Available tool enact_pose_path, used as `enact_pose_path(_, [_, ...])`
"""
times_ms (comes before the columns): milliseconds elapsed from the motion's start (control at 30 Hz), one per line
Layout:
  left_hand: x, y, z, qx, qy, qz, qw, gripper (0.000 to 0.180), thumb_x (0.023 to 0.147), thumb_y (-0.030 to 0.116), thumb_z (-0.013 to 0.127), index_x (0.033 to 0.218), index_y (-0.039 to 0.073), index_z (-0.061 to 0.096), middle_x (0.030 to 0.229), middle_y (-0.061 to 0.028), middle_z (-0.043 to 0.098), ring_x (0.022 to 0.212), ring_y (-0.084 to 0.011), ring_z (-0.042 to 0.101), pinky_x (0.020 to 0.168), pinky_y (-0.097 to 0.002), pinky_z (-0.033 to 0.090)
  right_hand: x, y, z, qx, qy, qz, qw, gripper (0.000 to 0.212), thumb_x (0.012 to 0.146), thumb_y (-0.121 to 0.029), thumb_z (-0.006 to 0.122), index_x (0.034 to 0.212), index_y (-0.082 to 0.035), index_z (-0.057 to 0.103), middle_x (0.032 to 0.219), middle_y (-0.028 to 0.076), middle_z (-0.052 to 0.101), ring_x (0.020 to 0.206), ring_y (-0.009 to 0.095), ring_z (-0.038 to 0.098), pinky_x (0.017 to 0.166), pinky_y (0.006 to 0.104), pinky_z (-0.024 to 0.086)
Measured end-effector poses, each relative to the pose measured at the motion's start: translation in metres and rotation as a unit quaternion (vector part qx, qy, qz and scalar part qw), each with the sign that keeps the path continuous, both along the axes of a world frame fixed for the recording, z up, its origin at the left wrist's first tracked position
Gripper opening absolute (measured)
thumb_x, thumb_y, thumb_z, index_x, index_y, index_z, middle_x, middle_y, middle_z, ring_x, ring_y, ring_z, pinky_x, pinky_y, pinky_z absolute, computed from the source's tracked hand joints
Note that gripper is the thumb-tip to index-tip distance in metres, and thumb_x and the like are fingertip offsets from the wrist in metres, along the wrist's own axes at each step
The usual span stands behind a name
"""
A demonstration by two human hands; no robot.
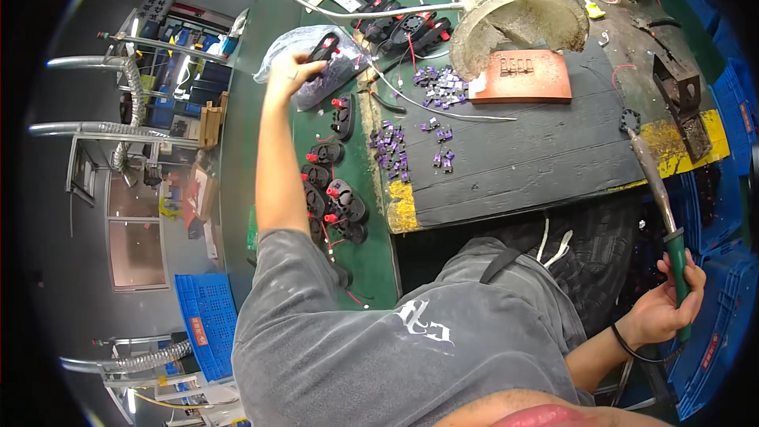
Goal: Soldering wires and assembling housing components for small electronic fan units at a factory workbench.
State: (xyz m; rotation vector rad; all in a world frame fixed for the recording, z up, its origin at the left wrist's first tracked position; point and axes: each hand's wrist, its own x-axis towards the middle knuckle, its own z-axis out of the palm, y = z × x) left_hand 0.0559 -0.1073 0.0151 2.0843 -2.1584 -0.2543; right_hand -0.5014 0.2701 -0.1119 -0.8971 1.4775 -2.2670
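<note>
My left hand [291,77] is raised at the far left of the bench, its fingers closed on a black plastic housing [324,48] with a red bit on it. Right beside and below that hand lies a clear plastic bag [336,81]. At the lower right, my right hand [670,300] grips the green handle of a soldering iron [651,170]. The iron points up and away, its tip end by a small dark round piece at the black board's right side. Several black housings with red parts [345,199] lie in a column on the green bench top [360,257].
A crusted fume hood [518,24] hangs over an orange-copper block [538,83] carrying small metal pieces. Small purple parts [389,146] are scattered on the black board [506,158]. A rusty metal bracket [681,107] stands at the right. Blue crates [715,324] flank the right side.
</note>
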Motion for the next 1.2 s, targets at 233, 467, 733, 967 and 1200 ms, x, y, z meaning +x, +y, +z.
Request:
enact_pose_path(233, [0.017,-0.094,-0.065,-0.142,0.073,0.019,0.987,0.058,0.069,0.04,0.08,0.113,0.005,0.068,0.094,-0.0104,0.072,0.084,-0.0181,0.068,0.08,-0.0296,0.05,-0.003,0.001,0.005,-0.004,0.015,0.013,1.0,0.043,0.096,-0.025,0.029,0.103,0.005,0.059,0.11,0.021,0.06,0.085,0.03,0.065,0.073,0.0334,0.056])
enact_pose_path(467, [-0.008,-0.135,-0.111,-0.281,0.081,0.078,0.953,0.064,0.058,0.05,0.084,0.109,0.015,0.072,0.097,-0.0075,0.073,0.091,-0.0248,0.068,0.083,-0.0344,0.048,-0.005,-0.007,0.005,0.034,0.026,0.011,0.999,0.043,0.096,-0.025,0.029,0.103,0.004,0.059,0.11,0.021,0.059,0.083,0.028,0.064,0.076,0.0331,0.054])
enact_pose_path(733, [-0.01,-0.177,-0.121,-0.274,0.124,-0.044,0.953,0.061,0.064,0.038,0.085,0.115,0.008,0.068,0.105,-0.0119,0.071,0.101,-0.024,0.067,0.09,-0.0332,0.049,-0.005,-0.02,0.011,0.043,0.037,0.006,0.998,0.042,0.096,-0.024,0.029,0.104,0.004,0.059,0.11,0.021,0.059,0.082,0.027,0.063,0.077,0.034,0.054])
enact_pose_path(967, [0.005,-0.185,-0.13,-0.325,0.117,0.012,0.938,0.069,0.059,0.04,0.087,0.112,0.002,0.065,0.108,-0.0161,0.069,0.103,-0.0288,0.065,0.092,-0.0381,0.049,-0.006,-0.023,0.015,0.037,0.043,0.022,0.998,0.043,0.096,-0.025,0.029,0.104,0.004,0.06,0.11,0.021,0.059,0.082,0.028,0.064,0.076,0.0341,0.054])
enact_pose_path(1200, [-0.018,-0.099,-0.093,-0.216,-0.149,0.019,0.965,0.07,0.072,0.054,0.071,0.124,0.008,0.06,0.12,-0.0167,0.061,0.113,-0.0352,0.056,0.099,-0.0512,0.036,-0.006,-0.026,0.019,-0.003,0.009,0.037,0.999,0.044,0.095,-0.026,0.03,0.103,0.005,0.061,0.108,0.022,0.06,0.084,0.032,0.065,0.075,0.035,0.056])
